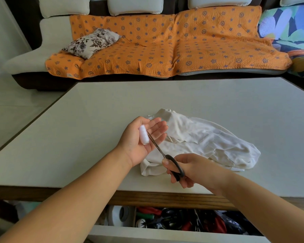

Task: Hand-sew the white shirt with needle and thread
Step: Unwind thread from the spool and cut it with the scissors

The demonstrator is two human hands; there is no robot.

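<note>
The left hand (pixel 136 144) lies palm-up, fingers relaxed, with a thread spool (pixel 144 135) resting on it. The right hand (pixel 189 168) grips scissors (pixel 172 163), blades touching the left palm. The white shirt (pixel 209 142) lies crumpled just beyond both hands.

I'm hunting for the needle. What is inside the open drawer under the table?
The drawer holds a white roll at left and a jumble of red, green and black tools. No needle can be made out; the table edge and right forearm cover parts.
</note>
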